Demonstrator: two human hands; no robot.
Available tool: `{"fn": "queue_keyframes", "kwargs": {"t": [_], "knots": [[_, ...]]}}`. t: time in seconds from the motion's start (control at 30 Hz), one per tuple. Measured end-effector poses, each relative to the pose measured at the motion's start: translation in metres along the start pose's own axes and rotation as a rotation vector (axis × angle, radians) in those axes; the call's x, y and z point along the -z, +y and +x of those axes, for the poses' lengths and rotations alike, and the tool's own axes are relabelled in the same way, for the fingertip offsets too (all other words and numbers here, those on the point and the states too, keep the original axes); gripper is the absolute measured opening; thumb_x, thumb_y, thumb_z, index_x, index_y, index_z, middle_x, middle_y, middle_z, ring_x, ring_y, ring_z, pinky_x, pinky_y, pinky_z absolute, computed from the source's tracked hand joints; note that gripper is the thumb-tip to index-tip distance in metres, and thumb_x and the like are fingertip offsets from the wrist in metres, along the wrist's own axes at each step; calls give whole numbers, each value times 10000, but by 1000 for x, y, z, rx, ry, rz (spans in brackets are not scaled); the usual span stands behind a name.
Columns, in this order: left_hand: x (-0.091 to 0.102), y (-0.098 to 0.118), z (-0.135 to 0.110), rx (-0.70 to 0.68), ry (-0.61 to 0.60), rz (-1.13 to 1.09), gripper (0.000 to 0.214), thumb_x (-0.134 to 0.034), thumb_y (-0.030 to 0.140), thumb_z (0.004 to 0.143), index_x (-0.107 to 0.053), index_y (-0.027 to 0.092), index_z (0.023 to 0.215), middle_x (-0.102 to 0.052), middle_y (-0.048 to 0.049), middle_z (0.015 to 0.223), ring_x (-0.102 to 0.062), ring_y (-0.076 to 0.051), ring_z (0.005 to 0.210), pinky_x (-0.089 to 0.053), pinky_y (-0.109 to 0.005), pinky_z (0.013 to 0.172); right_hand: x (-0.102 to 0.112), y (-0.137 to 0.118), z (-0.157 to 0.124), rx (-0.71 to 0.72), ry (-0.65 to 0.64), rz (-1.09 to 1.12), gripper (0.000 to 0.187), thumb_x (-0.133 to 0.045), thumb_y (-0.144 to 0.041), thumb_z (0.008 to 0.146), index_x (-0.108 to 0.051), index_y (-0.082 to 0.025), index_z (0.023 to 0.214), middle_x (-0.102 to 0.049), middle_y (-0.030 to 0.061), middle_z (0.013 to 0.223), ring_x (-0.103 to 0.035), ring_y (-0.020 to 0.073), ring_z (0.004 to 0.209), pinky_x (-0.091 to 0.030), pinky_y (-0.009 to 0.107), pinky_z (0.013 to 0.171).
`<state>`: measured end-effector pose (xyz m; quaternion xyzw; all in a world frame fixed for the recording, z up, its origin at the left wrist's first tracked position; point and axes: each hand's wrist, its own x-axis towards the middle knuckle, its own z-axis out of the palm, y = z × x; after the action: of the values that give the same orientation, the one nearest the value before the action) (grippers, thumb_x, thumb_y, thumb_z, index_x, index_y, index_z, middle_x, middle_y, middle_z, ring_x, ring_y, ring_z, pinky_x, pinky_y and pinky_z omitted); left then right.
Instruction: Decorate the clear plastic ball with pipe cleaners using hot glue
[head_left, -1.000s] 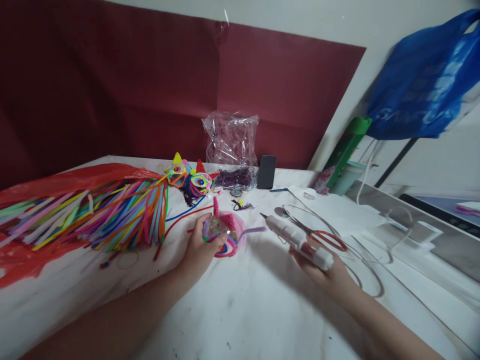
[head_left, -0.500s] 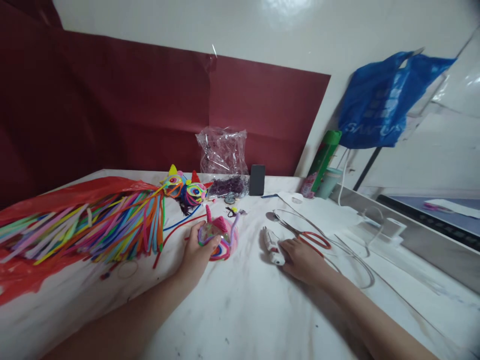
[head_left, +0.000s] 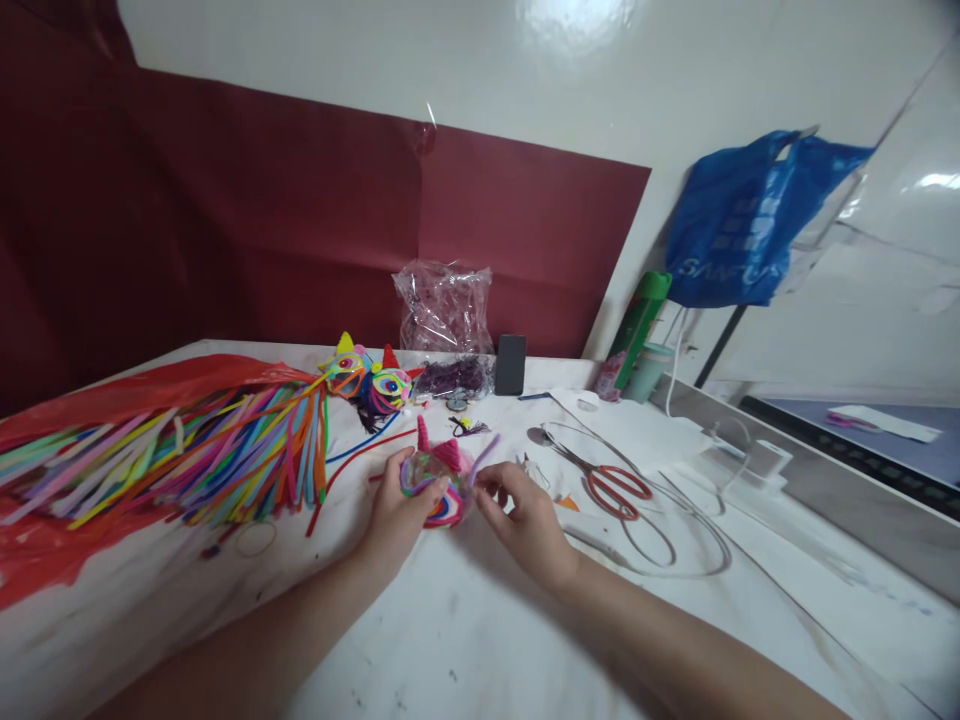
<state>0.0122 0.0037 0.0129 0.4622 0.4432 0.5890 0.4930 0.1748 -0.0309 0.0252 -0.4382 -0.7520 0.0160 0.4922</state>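
Observation:
My left hand (head_left: 401, 515) is closed around the left side of a pink pipe-cleaner ornament (head_left: 448, 490), with its thumb across the front. The ornament has pointed pink ears and rings of blue, white and orange. A purple pipe cleaner (head_left: 486, 455) sticks up from its right side. At the lower end of that stem, the fingertips of my right hand (head_left: 529, 520) are pinched together. Behind my right hand lies a white glue gun (head_left: 534, 475), mostly hidden. Scissors with orange handles (head_left: 616, 490) rest to its right.
Bundles of coloured pipe cleaners (head_left: 247, 455) lie on red plastic (head_left: 45, 560) at left. Two finished-looking ornaments (head_left: 375, 380) sit behind them. A phone (head_left: 511, 365) leans at the back beside a clear bag (head_left: 444, 310). A looping cable (head_left: 697, 572) and a green can (head_left: 637, 335) are at right.
My right hand has left the glue gun and moved left to the ornament's right edge. My left hand still holds the ornament in nearly the same place.

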Motion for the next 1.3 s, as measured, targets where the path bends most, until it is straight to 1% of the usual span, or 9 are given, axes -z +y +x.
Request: {"fn": "queue_keyframes", "kwargs": {"t": [0.13, 0.2, 0.37, 0.67, 0.83, 0.97, 1.1, 1.23, 1.3], "knots": [[-1, 1, -1, 4, 4, 10, 640, -771, 303, 594, -512, 192, 1169, -648, -65, 1034, -626, -219, 965, -495, -336, 822, -7, 3, 1, -11, 18, 39, 99, -502, -162, 865, -576, -196, 807, -603, 22, 718, -548, 139, 606, -468, 250, 566], [-2, 0, -1, 2, 12, 11, 641, -773, 298, 593, -514, 192, 1170, -650, -65, 1029, -628, -218, 961, -496, -335, 824, -8, 4, -1, 3, 6, 53, 109, -503, -149, 862, -591, -194, 816, -611, 29, 737, -558, 143, 623, -474, 254, 576], [-2, -3, 1, 4, -17, 26, 650, -764, 317, 608, -497, 196, 1188, -646, -64, 1036, -621, -217, 964, -490, -341, 839, -12, 9, -3, 25, 15, 79, 115, -520, -131, 869, -617, -191, 851, -625, 46, 779, -583, 153, 661, -494, 259, 583], [-1, -7, 4, 12, -47, 39, 678, -741, 328, 609, -468, 191, 1214, -638, -70, 1043, -612, -215, 944, -482, -345, 838, -14, 14, -4, 195, 47, 12, 156, -514, -87, 891, -603, -214, 906, -636, 66, 840, -629, 177, 782, -544, 289, 664], [-2, -5, 3, 7, -47, 53, 681, -745, 318, 603, -471, 188, 1212, -637, -80, 1073, -617, -218, 958, -483, -342, 843, -14, 16, -6, 259, 31, -54, 149, -501, -91, 913, -591, -204, 951, -631, 84, 863, -616, 190, 796, -542, 303, 658], [-1, -4, 6, -15, -82, 74, 626, -741, 298, 604, -492, 185, 1167, -652, -65, 1035, -628, -210, 927, -491, -327, 817, -15, 16, -8, 283, 42, -79, 158, -506, -89, 917, -590, -201, 991, -627, 87, 861, -601, 195, 789, -537, 311, 652], [0, -1, 8, -22, -93, 73, 591, -742, 302, 606, -511, 190, 1138, -662, -51, 1007, -636, -211, 914, -499, -325, 798, -15, 15, -7, 292, 46, -70, 181, -502, -88, 916, -596, -196, 1026, -620, 97, 871, -578, 205, 790, -532, 323, 651], [0, 4, 8, 0, -83, 69, 623, -757, 305, 582, -509, 192, 1142, -672, -53, 1004, -639, -217, 915, -496, -340, 813, -12, 15, -5, 313, 16, -100, 206, -487, -83, 915, -600, -189, 1051, -621, 100, 854, -552, 213, 774, -512, 321, 619], [2, 8, 9, 18, -89, 88, 626, -755, 340, 597, -506, 192, 1152, -677, -57, 997, -642, -220, 911, -494, -342, 807, -10, 15, -4, 322, 3, -116, 209, -476, -86, 919, -600, -186, 1054, -619, 99, 838, -543, 214, 763, -502, 318, 605]]}}
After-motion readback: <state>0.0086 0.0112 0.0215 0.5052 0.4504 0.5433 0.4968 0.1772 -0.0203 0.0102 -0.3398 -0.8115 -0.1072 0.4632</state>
